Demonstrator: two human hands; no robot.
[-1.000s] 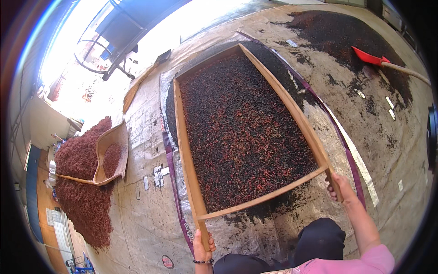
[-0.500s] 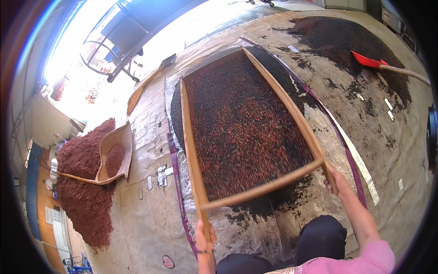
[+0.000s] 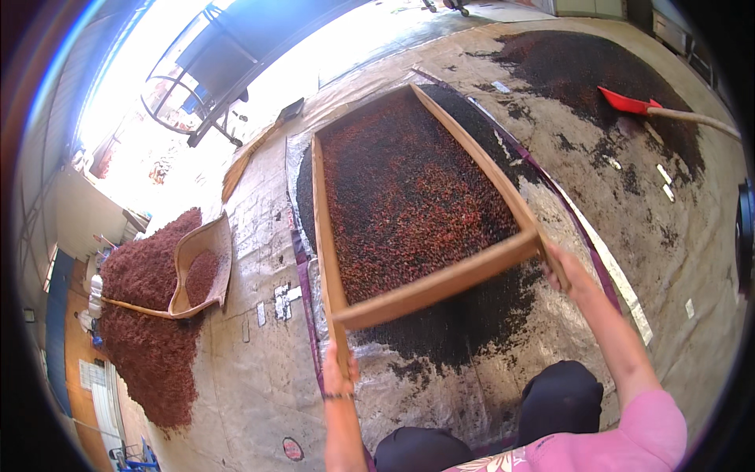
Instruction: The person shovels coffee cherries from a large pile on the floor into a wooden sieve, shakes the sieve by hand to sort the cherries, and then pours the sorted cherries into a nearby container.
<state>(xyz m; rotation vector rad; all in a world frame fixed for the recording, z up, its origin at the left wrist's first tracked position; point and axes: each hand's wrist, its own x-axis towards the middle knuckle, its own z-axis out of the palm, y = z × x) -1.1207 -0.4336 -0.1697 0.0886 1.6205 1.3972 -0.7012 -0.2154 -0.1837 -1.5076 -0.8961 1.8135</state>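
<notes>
While both fists grip its near handles, left hand (image 3: pixel 338 371) and right hand (image 3: pixel 568 267), the wooden sieve tray (image 3: pixel 417 295) of reddish beans (image 3: pixel 409 197) stretches away above dark siftings (image 3: pixel 464 315) on the tarp (image 3: pixel 267 354).

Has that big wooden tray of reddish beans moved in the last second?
Yes. The wooden tray, gripped by the left hand and right hand, has its near end lifted, showing more of the dark pile beneath it.

Concrete floor (image 3: pixel 692 259), sunlit doorway (image 3: pixel 354 47), blue wall (image 3: pixel 59 315), metal frame (image 3: pixel 197 102).
</notes>
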